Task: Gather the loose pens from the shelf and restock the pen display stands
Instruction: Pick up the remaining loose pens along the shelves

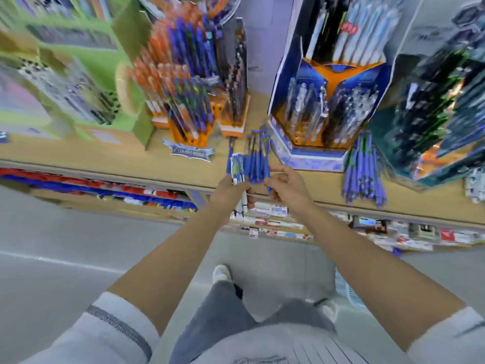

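The person is picking up loose pens: the left hand (231,187) is closed tight round a small bunch of pens (237,169), w/ white ends sticking out below the fist. The right hand (287,186) is half open, w/ fingertips pinching at the blue pens (256,158) lying on the wood shelf (105,153), but I can't tell if it's got one yet. More purple pens (363,172) are lying to the right by the blue stand (315,153), so next it's prob. grab, add to the bunch, then drop them in the orange stand (189,135) or the blue one.
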### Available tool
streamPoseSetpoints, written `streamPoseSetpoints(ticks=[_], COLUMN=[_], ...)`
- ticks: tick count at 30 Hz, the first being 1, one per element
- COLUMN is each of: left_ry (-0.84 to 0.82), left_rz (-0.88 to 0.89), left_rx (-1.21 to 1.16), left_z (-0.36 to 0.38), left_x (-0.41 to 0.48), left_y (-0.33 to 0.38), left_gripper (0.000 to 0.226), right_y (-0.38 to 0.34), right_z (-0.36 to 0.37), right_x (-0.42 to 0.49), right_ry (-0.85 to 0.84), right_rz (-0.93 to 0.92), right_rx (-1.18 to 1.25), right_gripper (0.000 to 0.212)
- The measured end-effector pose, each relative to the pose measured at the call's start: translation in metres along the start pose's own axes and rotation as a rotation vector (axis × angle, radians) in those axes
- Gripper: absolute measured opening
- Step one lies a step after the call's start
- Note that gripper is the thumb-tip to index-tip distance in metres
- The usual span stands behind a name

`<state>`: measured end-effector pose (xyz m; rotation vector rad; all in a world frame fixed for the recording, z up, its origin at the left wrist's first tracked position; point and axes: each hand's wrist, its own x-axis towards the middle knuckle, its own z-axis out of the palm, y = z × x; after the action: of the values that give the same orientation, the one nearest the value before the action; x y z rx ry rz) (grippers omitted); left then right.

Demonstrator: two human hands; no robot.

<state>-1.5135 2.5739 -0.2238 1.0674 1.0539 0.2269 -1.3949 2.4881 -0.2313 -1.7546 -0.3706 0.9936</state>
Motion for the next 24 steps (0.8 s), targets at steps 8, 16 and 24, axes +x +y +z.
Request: streamPoseSetpoints(ticks=[8, 16, 24], left_ry=[-0.146, -0.221, -0.226], left_rz=[-0.055, -0.116, -0.117], left_rx=[0.098, 0.113, 0.106], left_z=[-0.068, -0.091, -0.099], left_x=[0.032, 0.053, 0.067], left_y=[0.024, 0.035, 0.037], left_gripper=[0.005, 0.006, 0.027], right_y=[-0.018, -0.021, -0.015], right_z=[0.063, 0.078, 0.083], right_x=[0.038, 0.074, 0.072], right_ry=[0.200, 0.338, 0.296], right_rz=[0.039, -0.037, -0.045], right_rx=[-0.079, -0.246, -0.198], right_gripper=[0.031, 0.029, 0.026])
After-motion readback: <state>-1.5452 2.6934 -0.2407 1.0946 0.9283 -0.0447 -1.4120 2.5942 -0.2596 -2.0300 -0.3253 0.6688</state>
